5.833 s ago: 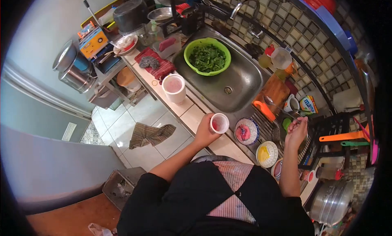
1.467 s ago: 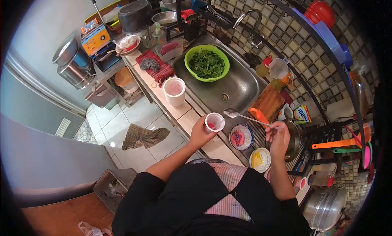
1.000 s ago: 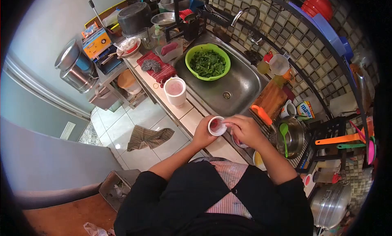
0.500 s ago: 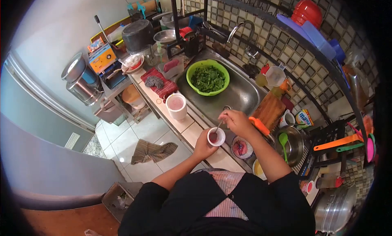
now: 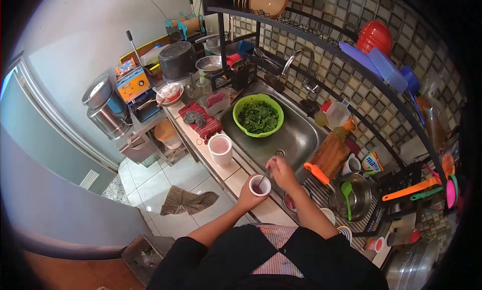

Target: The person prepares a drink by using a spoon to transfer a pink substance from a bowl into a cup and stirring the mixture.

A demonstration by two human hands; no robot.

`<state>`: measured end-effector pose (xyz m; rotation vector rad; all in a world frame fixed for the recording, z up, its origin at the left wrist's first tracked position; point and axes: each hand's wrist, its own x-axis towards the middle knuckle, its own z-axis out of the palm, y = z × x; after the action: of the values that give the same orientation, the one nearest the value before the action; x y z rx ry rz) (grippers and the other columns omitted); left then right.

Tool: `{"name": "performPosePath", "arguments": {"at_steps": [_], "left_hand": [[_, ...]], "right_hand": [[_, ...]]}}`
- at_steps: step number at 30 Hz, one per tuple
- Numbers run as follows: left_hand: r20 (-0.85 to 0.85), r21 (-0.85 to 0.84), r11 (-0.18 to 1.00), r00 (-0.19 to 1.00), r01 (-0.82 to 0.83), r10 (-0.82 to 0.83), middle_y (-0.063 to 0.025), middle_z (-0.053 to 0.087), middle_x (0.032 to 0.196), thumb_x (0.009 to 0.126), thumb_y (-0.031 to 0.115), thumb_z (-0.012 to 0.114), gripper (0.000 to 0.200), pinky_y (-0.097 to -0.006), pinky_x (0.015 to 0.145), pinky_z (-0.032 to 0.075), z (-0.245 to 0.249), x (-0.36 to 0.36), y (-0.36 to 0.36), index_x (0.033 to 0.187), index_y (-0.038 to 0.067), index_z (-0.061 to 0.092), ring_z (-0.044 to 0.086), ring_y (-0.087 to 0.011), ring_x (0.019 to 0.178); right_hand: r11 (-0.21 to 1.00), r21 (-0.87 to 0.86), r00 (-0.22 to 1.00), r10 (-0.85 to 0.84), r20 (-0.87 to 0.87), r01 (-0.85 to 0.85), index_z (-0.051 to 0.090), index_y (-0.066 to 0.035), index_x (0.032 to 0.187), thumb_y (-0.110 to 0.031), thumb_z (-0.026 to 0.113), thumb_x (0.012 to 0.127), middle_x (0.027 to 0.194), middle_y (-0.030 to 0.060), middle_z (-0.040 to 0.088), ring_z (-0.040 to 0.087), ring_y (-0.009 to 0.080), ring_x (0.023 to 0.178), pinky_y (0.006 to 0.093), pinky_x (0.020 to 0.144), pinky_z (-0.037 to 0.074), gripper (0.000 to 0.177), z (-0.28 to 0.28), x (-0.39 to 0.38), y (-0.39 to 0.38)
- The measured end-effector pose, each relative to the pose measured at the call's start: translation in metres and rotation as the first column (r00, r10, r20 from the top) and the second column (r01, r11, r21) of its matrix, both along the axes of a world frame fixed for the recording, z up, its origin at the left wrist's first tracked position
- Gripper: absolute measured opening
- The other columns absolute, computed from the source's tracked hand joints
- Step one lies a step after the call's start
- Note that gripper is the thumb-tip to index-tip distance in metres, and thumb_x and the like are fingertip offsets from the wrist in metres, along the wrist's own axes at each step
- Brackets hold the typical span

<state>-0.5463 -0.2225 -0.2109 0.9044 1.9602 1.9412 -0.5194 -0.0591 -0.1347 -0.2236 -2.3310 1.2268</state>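
Note:
My left hand (image 5: pixel 247 197) is wrapped round a small white cup (image 5: pixel 266 189) with something dark red inside. In my right hand (image 5: pixel 282 174) is a metal spoon (image 5: pixel 262 178), pinched by its handle, its lower end down in the cup. A taller white tub (image 5: pixel 221 150) with pinkish contents stands on the counter edge, just beyond the cup. Partly hidden by my right forearm is a bowl (image 5: pixel 289 203) with something pink and red in it.
Leafy greens (image 5: pixel 257 116) fill a lime-green colander (image 5: pixel 235 124) in the steel sink (image 5: pixel 301 139). A wooden board (image 5: pixel 329 157), an orange-handled pan (image 5: pixel 357 187) and a green spoon (image 5: pixel 347 194) are at right. A black rack (image 5: pixel 341 48) spans above. A red cloth (image 5: pixel 207 124) lies left of the sink.
Both hands, with the cup and spoon, sit slightly lower and further left in view. The spoon remains in the cup. The camera view has tilted a little, showing plates on the rack.

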Motion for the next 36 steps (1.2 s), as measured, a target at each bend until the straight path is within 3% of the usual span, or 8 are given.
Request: {"name": "performPosePath", "arguments": {"at_steps": [6,8,17,22,24,27,32,36], "left_hand": [[0.002,-0.04,0.999,1.0,-0.009,0.009,-0.009,0.065,0.101,0.065,0.021,0.083,0.058,-0.0322,0.083,0.05,0.001,-0.005,0.0,0.113,0.004,0.055,0.062,-0.0187,0.093],[-0.033,-0.148,0.981,0.991,0.126,-0.132,-0.0098,0.065,0.102,0.066,0.023,0.082,0.057,-0.0326,0.083,0.049,0.001,-0.002,-0.005,0.113,0.004,0.056,0.063,-0.0203,0.094],[0.008,-0.145,0.979,0.99,0.142,-0.143,-0.0103,0.064,0.103,0.064,0.026,0.083,0.061,-0.0341,0.085,0.048,-0.002,-0.005,-0.004,0.113,0.004,0.056,0.062,-0.0231,0.096],[0.022,-0.085,0.992,0.995,0.094,-0.092,-0.0101,0.065,0.101,0.067,0.023,0.081,0.053,-0.0346,0.082,0.049,0.006,-0.001,0.003,0.11,0.004,0.058,0.063,-0.0219,0.092],[-0.01,-0.135,0.986,0.995,0.093,-0.095,-0.0106,0.065,0.1,0.067,0.023,0.081,0.052,-0.0346,0.082,0.049,0.004,-0.003,0.002,0.109,0.004,0.058,0.063,-0.0215,0.093],[0.042,-0.15,0.982,0.993,0.118,-0.113,-0.0107,0.065,0.101,0.068,0.024,0.081,0.052,-0.0346,0.084,0.049,-0.001,0.0,0.0,0.109,0.004,0.058,0.063,-0.0217,0.095],[0.009,-0.095,0.99,0.995,0.101,-0.101,-0.011,0.065,0.104,0.068,0.023,0.082,0.052,-0.0346,0.087,0.048,-0.001,-0.002,-0.002,0.11,0.003,0.058,0.063,-0.0221,0.098],[0.037,-0.074,0.993,0.995,0.09,-0.087,-0.0111,0.065,0.107,0.068,0.023,0.083,0.058,-0.0342,0.089,0.048,0.005,-0.004,-0.004,0.115,0.002,0.057,0.063,-0.0222,0.1]], "right_hand": [[0.972,-0.108,0.976,0.215,0.039,-0.21,0.057,0.001,0.083,-0.018,0.044,0.1,0.075,0.0083,0.059,0.06,0.0143,0.059,0.0289,0.054,0.047,0.028,0.036,-0.001,-0.013],[0.907,-0.247,0.84,0.412,0.354,-0.341,0.056,0.001,0.082,-0.019,0.044,0.1,0.075,0.0084,0.058,0.061,0.0134,0.059,0.0274,0.052,0.048,0.029,0.046,-0.002,-0.016],[0.763,-0.612,0.888,0.41,0.209,-0.209,0.056,-0.001,0.079,-0.042,0.036,0.103,0.066,0.0079,0.058,0.062,0.0134,0.058,0.0254,0.052,0.051,0.051,0.02,-0.009,-0.015],[0.976,-0.069,0.964,0.214,0.156,-0.206,0.056,-0.002,0.075,-0.048,0.034,0.102,0.065,0.0052,0.055,0.055,0.0133,0.062,0.0255,0.058,0.044,0.058,0.032,-0.014,-0.026],[0.601,-0.715,0.887,0.459,-0.059,-0.358,0.05,-0.006,0.069,-0.045,0.038,0.102,0.061,0.0018,0.049,0.05,0.0121,0.061,0.0254,0.06,0.041,0.052,0.016,-0.02,-0.037],[0.456,-0.842,0.877,0.479,-0.04,-0.288,0.041,-0.011,0.066,-0.04,0.042,0.101,0.061,-0.0007,0.04,0.042,0.0128,0.057,0.0265,0.056,0.036,0.046,0.009,-0.023,-0.044],[0.724,-0.671,0.979,0.205,-0.016,-0.162,0.038,-0.015,0.066,-0.038,0.044,0.102,0.057,-0.0039,0.035,0.034,0.0081,0.048,0.0243,0.045,0.029,0.043,-0.007,-0.028,-0.052],[0.581,-0.791,0.978,0.177,-0.111,-0.195,0.036,-0.014,0.067,-0.039,0.041,0.102,0.056,-0.0037,0.032,0.031,0.0085,0.046,0.024,0.044,0.027,0.043,0.0,-0.034,-0.043]]}}
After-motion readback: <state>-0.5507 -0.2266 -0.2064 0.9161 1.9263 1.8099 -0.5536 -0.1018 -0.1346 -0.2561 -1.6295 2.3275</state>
